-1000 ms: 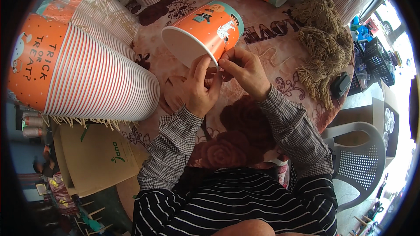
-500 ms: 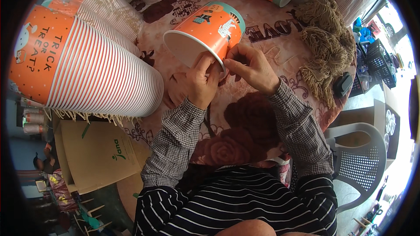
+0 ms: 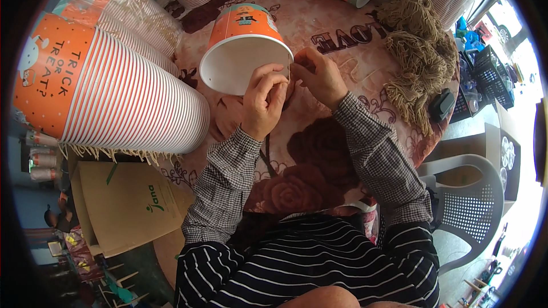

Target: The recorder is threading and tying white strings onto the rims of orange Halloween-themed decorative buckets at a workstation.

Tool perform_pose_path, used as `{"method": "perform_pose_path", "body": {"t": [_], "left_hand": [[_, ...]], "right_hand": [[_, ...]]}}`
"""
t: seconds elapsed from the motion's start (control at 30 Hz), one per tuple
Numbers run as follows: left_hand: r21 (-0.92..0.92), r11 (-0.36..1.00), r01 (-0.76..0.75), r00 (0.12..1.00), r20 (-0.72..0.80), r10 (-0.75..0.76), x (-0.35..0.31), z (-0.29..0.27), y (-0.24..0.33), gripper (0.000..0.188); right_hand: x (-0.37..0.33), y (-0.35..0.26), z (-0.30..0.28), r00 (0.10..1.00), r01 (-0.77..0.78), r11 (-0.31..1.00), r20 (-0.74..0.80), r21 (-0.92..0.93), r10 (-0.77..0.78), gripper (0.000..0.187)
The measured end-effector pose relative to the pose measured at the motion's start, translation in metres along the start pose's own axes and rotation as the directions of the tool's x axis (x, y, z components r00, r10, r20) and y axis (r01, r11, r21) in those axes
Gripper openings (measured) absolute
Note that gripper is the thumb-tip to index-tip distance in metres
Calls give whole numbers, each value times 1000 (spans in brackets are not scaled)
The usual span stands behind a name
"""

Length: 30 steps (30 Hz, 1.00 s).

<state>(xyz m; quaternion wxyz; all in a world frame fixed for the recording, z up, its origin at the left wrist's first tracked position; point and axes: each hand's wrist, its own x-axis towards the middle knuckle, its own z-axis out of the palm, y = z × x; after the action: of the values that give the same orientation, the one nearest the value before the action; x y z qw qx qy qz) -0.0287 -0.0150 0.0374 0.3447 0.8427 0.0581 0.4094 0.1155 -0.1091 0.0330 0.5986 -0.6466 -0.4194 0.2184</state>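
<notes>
An orange paper bucket [image 3: 220, 23] with a white inside lies on its side on the table, its mouth turned toward me. A small dark hole shows near the left of its rim. At the right side of the rim, my left hand [image 3: 262, 102] is closed in a pinch in front of the mouth, on a thin pale cord [image 3: 289, 74]. My right hand [image 3: 321, 78] is closed just outside the same part of the rim, fingertips beside the cord; what they grip is hidden.
A long stack of nested orange buckets [image 3: 137, 91] lies at the left, with plastic-wrapped stacks [image 3: 134, 11] behind. Bundled tan cords [image 3: 419, 57] and a small black object [image 3: 442, 105] lie at the table's right. A cardboard box [image 3: 125, 205] and a grey chair [image 3: 468, 211] stand beside the table.
The bucket has turned so its mouth faces me more. My left hand has come out from inside the rim, and the thin cord now shows. My right hand has shifted slightly left.
</notes>
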Motion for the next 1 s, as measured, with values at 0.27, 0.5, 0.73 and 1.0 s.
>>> {"method": "perform_pose_path", "body": {"t": [0.27,0.5,0.73,1.0], "left_hand": [[52,986,-156,987,42,154,5,-1,6,6],[25,991,-135,990,49,133,7,-4,4,13],[211,967,-143,990,33,140,6,-2,0,24],[325,932,-157,988,58,146,5,-7,-10,21]], "right_hand": [[-7,-6,2,995,89,990,61,-106,-83,20],[-10,-3,4,968,207,977,157,-44,-198,23],[-21,-9,0,985,-106,994,143,37,100,20],[-25,-35,-10,970,242,928,101,-285,-222,15]]}}
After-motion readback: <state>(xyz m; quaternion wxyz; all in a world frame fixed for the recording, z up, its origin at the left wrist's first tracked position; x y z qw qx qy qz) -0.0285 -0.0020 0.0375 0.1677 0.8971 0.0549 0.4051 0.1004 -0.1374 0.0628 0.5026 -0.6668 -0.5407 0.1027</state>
